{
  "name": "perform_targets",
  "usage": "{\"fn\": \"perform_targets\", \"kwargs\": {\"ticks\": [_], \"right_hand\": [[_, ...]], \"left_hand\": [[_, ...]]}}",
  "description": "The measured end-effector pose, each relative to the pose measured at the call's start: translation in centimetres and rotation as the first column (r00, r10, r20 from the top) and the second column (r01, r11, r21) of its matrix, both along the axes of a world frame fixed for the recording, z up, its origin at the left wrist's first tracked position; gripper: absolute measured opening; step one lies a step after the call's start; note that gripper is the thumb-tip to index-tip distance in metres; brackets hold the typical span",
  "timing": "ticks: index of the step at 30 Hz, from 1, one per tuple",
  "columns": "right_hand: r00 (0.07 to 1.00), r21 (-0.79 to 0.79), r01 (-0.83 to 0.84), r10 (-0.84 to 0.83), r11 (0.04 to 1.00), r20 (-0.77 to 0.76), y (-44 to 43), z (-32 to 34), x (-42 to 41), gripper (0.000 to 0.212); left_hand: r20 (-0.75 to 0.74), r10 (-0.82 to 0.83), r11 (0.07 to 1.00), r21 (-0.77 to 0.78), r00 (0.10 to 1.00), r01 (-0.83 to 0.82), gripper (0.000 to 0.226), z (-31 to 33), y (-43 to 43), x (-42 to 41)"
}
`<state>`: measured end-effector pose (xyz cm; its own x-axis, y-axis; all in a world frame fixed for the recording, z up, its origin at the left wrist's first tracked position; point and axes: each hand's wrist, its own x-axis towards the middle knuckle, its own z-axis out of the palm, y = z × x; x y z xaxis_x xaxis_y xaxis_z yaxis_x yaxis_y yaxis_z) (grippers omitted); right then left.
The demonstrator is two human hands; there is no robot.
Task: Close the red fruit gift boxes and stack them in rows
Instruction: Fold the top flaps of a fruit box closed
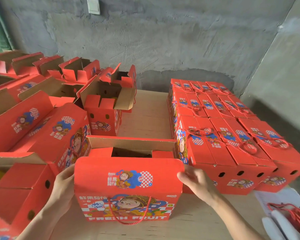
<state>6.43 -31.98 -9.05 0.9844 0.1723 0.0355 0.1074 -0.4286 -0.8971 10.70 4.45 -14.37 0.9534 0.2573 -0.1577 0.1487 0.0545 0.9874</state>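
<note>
Red cardboard gift box [128,187] sits nearest on the wooden desk [197,222], its top not yet shut. My left grip [64,181] and right grip [196,181] pinch its front flap's side edges. Closing is the step in hand, I judge. Next it needs tucking down, then a place beside the stacked rows of closed red boxes [223,135], further right.

Front box: red fruit gift box [128,207] upright on the wooden table [145,116], top open, rear flap raised.
Front flap [128,172]: tilted over the opening.
Left hand [63,185]: grips the flap's left edge.
Right hand [197,181]: grips its right edge, thumb on the print.
Right side: closed boxes [232,139] in touching rows.
Left side: open boxes [102,110], flaps up.
</note>
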Motion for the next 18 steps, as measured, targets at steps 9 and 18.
{"fn": "perform_targets", "kwargs": {"ticks": [9, 18], "right_hand": [[0.8, -0.124, 0.421, -0.303, 0.899, 0.519, 4.0, -3.7, 1.7, 0.016], [0.793, -0.057, 0.439, -0.357, 0.897, 0.494, 4.1, -3.3, 2.1, 0.026]], "left_hand": [[0.026, -0.008, 1.0, -0.003, 1.0, 0.009, 0.031, 0.9, -0.7, -0.1], [0.273, 0.015, 0.842, 0.515, 0.962, -0.159, 0.016, 1.0, -2.0, 0.0]]}}
